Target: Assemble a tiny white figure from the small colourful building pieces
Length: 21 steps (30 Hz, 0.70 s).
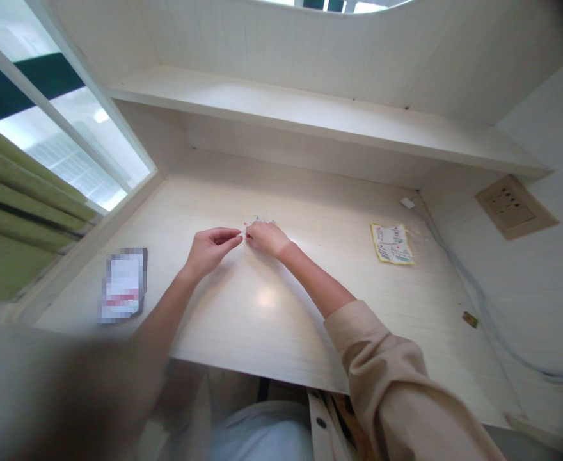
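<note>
Both of my hands meet over the middle of the pale wooden desk [262, 333]. My left hand [212, 250] has its thumb and forefinger brought close together in a pinch; whatever lies between the tips is too small to make out. Touching or nearly touching it, my right hand [267, 237] is curled, with its fingertips pressed together, and hides what it grips. Small, light-coloured pieces with red and bluish spots [256, 219] show just behind the right hand's knuckles, partly covered by it.
A pixelated phone-like object [124, 285] lies at the left. On the right are a yellow-edged printed sheet [391, 244], a small brownish piece [470, 319] and a grey cable [478, 294] along the wall. A shelf [310, 115] overhangs the desk's back; a socket [514, 205] is on the right wall.
</note>
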### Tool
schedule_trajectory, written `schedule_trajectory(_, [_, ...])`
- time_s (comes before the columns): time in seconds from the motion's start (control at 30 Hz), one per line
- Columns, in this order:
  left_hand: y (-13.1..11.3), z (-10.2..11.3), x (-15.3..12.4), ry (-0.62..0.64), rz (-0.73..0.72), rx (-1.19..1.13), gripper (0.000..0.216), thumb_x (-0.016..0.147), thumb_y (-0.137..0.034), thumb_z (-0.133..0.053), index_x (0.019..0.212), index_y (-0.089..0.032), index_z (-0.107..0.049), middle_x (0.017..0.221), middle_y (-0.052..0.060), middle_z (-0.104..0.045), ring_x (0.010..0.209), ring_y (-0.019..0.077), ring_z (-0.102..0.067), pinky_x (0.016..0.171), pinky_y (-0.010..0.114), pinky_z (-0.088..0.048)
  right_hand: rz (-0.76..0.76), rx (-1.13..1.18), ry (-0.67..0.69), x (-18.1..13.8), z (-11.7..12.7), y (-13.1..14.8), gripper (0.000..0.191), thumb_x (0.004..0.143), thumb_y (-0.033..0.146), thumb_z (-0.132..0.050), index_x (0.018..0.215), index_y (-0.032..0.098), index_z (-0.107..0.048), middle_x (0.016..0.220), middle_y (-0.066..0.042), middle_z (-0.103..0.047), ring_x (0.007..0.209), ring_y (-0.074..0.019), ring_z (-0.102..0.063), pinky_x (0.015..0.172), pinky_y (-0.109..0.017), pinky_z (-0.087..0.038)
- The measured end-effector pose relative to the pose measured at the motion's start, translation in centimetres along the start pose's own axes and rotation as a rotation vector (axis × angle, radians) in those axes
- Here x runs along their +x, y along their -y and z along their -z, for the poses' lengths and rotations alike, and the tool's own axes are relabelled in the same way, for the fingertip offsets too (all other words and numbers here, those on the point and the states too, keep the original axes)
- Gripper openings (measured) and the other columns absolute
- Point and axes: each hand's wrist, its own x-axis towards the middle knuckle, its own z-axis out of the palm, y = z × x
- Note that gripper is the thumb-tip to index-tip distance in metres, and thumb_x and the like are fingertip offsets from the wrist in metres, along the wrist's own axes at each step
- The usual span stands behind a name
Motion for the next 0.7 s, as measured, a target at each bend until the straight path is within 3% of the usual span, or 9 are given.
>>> schedule_trajectory(0.7, [0.11,0.36,-0.18,-0.005,0.021,0.018,0.038,0.067,-0.043,-0.079,0.091,-0.014,-0.075,0.091,0.010,-0.076,0.083,0.0218,-0.070,0.080,0.033,-0.057,-0.029,0.032,0.071,-0.09,0.22,-0.02,0.032,0.094,0.023,-0.039,0.107,0.015,-0.068,0.115,-0.017,-0.067,0.110,-0.0269,-0.061,0.093,-0.039,-0.044])
